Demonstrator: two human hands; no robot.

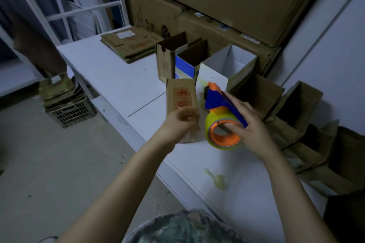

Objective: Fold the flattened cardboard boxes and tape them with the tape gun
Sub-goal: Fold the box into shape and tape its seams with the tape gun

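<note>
Matt brown cardboard box point(181, 100); glossy orange-and-blue plastic tape gun point(221, 108) with shiny yellowish tape roll point(209, 126); smooth white bench point(118, 73); dark plastic mesh crate point(73, 112) at nine o'clock.

The person wears a top point(183, 229) with blotchy patches of dark green, grey and brown, like army clothes. The left arm point(122, 179) and the right arm point(292, 183) are bare all the way along. The left hand point(178, 122) looks blurry. The right hand point(250, 124) is bare too.

Stockroom/packing area: big cartons point(217, 6) stacked behind the white table point(118, 77), flattened boxes point(130, 45) piled on its far end, crate point(73, 112) of cardboard on the floor left of it.
</note>
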